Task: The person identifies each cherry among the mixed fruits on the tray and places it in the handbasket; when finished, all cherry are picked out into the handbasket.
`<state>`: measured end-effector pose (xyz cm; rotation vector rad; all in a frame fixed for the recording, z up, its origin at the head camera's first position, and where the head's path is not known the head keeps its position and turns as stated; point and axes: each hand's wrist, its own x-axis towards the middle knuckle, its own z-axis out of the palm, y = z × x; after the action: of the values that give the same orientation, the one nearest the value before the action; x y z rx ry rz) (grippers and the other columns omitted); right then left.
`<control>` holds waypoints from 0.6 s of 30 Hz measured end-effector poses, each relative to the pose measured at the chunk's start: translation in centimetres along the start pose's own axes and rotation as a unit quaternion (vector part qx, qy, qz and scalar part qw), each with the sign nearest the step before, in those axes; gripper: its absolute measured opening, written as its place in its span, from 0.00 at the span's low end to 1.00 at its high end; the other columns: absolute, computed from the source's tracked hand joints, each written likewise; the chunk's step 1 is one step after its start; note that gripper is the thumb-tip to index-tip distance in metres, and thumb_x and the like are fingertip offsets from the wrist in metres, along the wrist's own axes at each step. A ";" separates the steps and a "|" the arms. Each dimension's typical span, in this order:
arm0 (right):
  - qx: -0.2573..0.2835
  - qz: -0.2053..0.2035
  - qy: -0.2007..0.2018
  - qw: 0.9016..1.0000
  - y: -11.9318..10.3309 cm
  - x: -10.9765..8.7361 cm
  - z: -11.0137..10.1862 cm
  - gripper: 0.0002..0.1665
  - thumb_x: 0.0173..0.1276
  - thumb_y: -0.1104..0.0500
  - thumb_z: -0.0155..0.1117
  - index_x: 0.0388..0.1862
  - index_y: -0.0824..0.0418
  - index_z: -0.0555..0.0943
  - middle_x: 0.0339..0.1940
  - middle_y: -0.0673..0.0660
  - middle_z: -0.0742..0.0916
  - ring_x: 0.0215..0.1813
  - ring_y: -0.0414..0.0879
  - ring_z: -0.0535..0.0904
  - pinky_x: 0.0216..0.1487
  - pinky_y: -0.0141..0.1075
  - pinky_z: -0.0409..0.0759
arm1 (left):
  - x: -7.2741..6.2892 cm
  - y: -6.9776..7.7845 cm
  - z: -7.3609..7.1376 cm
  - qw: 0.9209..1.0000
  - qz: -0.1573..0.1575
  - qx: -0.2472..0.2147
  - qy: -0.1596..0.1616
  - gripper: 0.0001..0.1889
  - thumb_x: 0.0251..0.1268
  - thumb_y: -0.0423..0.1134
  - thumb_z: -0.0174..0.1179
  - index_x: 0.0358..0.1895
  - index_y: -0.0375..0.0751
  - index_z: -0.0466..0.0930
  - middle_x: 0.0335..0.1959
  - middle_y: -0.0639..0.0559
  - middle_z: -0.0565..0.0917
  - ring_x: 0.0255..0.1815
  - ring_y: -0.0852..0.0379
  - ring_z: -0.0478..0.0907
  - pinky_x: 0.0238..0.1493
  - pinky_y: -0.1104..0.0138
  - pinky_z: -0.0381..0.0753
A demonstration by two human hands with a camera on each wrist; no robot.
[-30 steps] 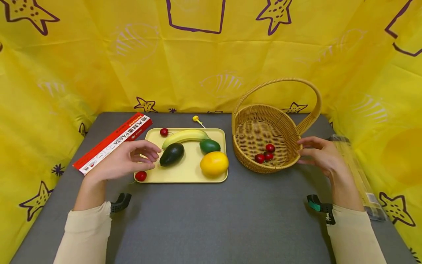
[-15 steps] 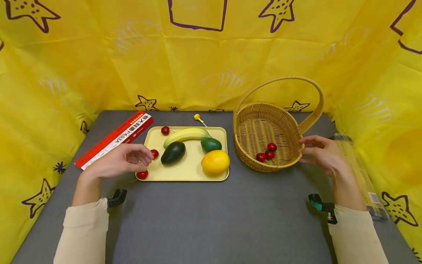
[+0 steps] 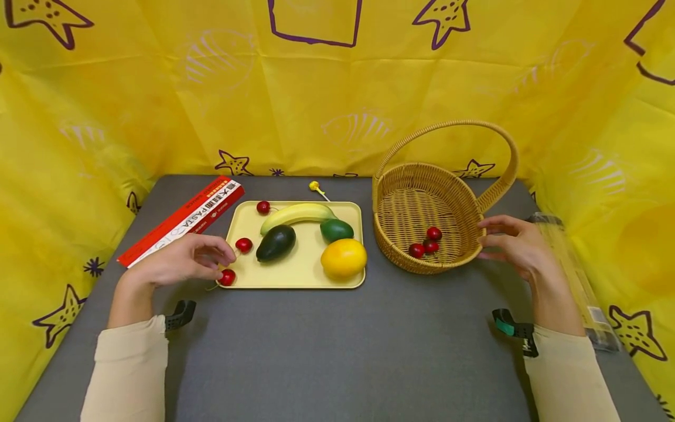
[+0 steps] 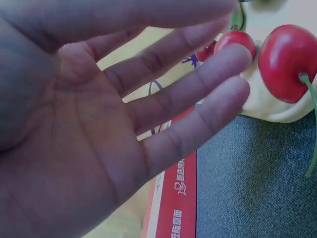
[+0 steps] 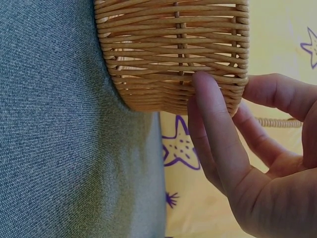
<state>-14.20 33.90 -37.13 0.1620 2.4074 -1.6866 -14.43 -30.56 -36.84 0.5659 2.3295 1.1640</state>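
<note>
Step in hand: reaching. Our left hand (image 3: 176,265), fingers straight and apart, hovers beside a cherry (image 3: 227,277) at the tray's (image 3: 303,275) near-left corner. Our right hand (image 3: 514,245), fingers relaxed, touches the wicker basket (image 3: 422,266). Next, we judge, a careful pinch.

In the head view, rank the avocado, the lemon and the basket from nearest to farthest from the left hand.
From the left hand:
1. Avocado, on the tray's left half, nearest.
2. Lemon, at the tray's front right corner.
3. Basket, right of the tray, touched by the right hand.
</note>
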 end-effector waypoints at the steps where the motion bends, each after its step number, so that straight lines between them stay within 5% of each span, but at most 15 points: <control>1: -0.001 0.000 0.001 1.000 0.0 0.0 0.0 0.26 0.75 0.63 0.67 0.66 0.71 0.73 0.50 0.48 0.82 0.43 0.39 0.87 0.45 0.40 0.90 | 0.0 -0.1 0.0 1.000 -0.002 -0.002 -0.005 0.14 0.64 0.28 0.69 0.52 0.35 0.83 0.50 0.37 0.85 0.49 0.43 0.84 0.51 0.68 0.86; 9: -0.001 0.003 0.003 1.000 0.1 0.0 0.1 0.24 0.75 0.63 0.66 0.66 0.70 0.74 0.50 0.50 0.82 0.43 0.40 0.87 0.46 0.43 0.90 | 0.1 -0.8 0.2 0.999 -0.009 0.008 -0.041 0.17 0.63 0.28 0.71 0.54 0.35 0.82 0.52 0.38 0.86 0.49 0.44 0.86 0.49 0.67 0.87; 18: 0.009 0.006 0.001 1.000 0.0 0.1 0.0 0.20 0.74 0.64 0.67 0.63 0.65 0.77 0.50 0.48 0.83 0.43 0.40 0.87 0.46 0.42 0.90 | 0.6 -0.5 0.6 0.998 -0.020 0.041 -0.045 0.15 0.62 0.26 0.70 0.51 0.40 0.84 0.49 0.45 0.87 0.44 0.49 0.83 0.45 0.66 0.85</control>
<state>-14.32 33.87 -37.21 0.1808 2.3890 -1.7041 -14.62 -30.19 -37.70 0.5844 2.3091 1.0090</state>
